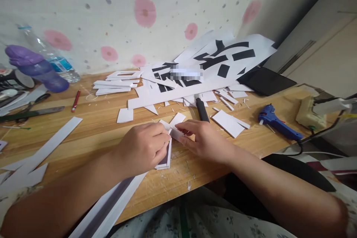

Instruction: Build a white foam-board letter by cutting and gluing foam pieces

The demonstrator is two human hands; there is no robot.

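Note:
My left hand is curled closed over a small white foam-board piece with a dark inner face, pressing it onto the wooden table. My right hand pinches a small white strip against the top of that piece, fingers closed on it. The two hands nearly touch at the table's middle front. A black craft knife lies just beyond my right hand.
White foam-board offcuts and sheets with black shapes pile at the back. A blue glue gun lies at right, a power strip beyond it. A red pen, scissors, ruler, bottle sit left. Long white strips lie front left.

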